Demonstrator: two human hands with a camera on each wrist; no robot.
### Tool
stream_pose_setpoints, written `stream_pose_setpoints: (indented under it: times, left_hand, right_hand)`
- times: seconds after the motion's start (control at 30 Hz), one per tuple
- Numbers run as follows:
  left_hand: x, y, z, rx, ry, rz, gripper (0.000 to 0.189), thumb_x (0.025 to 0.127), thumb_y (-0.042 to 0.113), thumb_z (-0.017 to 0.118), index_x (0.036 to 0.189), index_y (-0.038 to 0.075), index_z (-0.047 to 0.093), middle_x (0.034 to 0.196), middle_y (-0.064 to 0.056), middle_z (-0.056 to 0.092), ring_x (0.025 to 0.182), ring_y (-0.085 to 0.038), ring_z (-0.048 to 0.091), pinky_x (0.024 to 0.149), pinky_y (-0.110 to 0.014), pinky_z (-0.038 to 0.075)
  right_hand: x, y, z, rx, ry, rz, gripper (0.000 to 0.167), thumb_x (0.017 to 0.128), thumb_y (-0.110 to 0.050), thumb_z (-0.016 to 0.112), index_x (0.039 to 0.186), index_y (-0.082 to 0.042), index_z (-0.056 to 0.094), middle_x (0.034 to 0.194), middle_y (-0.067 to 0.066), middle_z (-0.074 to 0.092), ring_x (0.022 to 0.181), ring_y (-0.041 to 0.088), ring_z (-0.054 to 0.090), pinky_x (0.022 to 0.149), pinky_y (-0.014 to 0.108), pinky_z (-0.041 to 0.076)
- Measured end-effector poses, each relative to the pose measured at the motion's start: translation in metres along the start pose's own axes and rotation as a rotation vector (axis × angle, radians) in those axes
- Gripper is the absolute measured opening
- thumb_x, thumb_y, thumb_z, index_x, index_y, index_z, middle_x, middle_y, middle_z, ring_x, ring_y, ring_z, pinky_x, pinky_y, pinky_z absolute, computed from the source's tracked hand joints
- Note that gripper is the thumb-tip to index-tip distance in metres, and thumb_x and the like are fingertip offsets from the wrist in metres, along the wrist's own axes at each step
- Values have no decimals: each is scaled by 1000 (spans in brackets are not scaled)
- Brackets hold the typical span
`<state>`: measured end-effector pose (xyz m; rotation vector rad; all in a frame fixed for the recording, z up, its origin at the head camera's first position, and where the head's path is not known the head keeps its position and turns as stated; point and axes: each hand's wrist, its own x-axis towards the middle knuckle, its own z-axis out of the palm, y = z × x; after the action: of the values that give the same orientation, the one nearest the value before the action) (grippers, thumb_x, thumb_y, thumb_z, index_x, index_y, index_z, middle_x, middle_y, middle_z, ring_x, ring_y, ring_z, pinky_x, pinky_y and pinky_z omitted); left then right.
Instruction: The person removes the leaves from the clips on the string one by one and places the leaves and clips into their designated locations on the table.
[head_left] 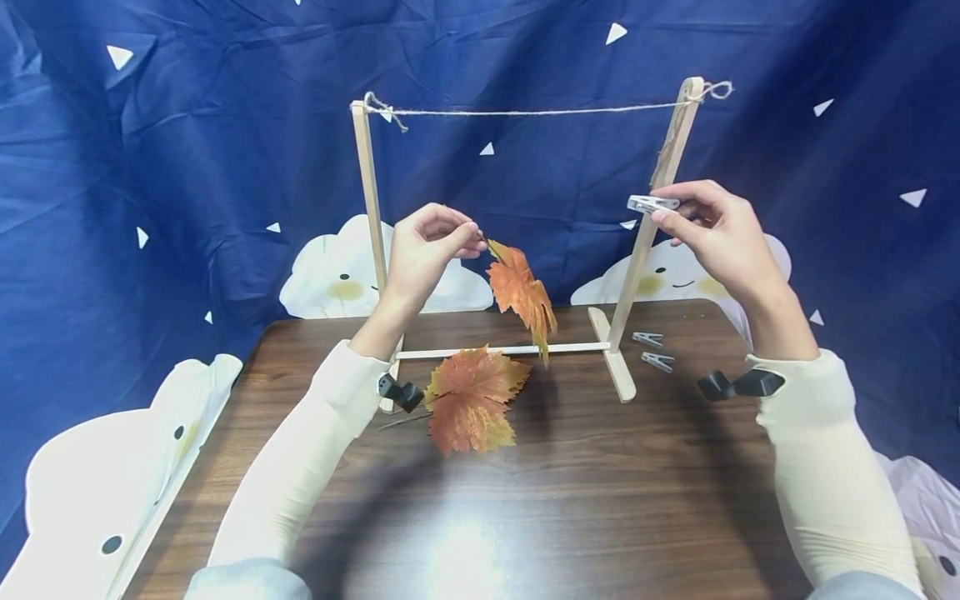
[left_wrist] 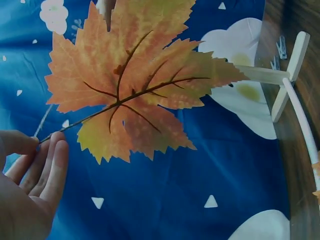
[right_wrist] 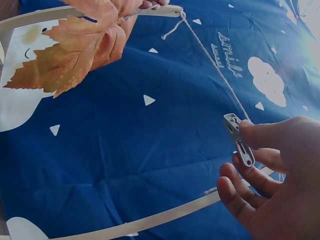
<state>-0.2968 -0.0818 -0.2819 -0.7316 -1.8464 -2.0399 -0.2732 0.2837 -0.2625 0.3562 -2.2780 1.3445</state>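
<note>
My left hand (head_left: 431,250) pinches the stem of an orange artificial maple leaf (head_left: 520,287), which hangs below the string (head_left: 525,112) of a wooden frame. In the left wrist view the leaf (left_wrist: 135,85) spreads out beyond the fingertips, its dark veins showing. Between thumb and fingers, my right hand (head_left: 723,237) holds a grey clothespin (head_left: 651,204) beside the frame's right post (head_left: 663,175). The right wrist view shows this clothespin (right_wrist: 240,140) gripped near its middle. A second leaf (head_left: 476,400), orange with yellow-green edges, lies on the table by the frame's white crossbar (head_left: 502,351).
Two more clothespins (head_left: 652,350) lie on the brown wooden table (head_left: 600,500), right of the frame's right foot (head_left: 618,375). The left post (head_left: 369,175) stands behind my left hand. A blue curtain (head_left: 225,167) with white clouds and triangles hangs behind.
</note>
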Motion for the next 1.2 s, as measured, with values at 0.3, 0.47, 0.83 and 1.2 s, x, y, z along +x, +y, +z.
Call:
stream_pose_setpoints:
  times: [0.3, 0.47, 0.83, 1.2]
  left_hand:
    - [-18, -20, -10, -67, 18, -36, 9, 97, -7, 67, 102, -15, 65, 85, -5, 78, 76, -16, 80, 77, -33, 67]
    - [-28, -30, -13, -116, 59, -51, 9, 96, -11, 67, 93, -2, 67, 83, -3, 78, 75, -15, 80, 76, -31, 67]
    - [-56, -45, -26, -111, 100, -98, 14, 97, -1, 72, 102, -13, 66, 88, -6, 80, 81, -18, 81, 80, -37, 67]
    - [-84, -59, -35, -189, 120, -145, 6, 96, -9, 70, 98, -5, 67, 88, -7, 81, 81, -21, 82, 81, -38, 67]
  right_hand:
    - [-13, 17, 3, 27, -34, 21, 31, 98, -12, 77, 129, -8, 74, 101, -20, 70, 74, -1, 65, 62, 14, 48]
    - [-20, 26, 4, -13, -53, 51, 33, 98, -16, 78, 129, -9, 73, 90, -21, 70, 70, 1, 64, 59, 15, 48]
    - [-35, 50, 9, -19, -77, 82, 34, 98, -15, 78, 130, -4, 72, 90, -24, 71, 73, -4, 65, 62, 13, 51]
    - [-52, 85, 14, -14, -117, 77, 39, 98, -6, 74, 134, 7, 65, 96, -28, 70, 79, -9, 67, 68, 11, 55]
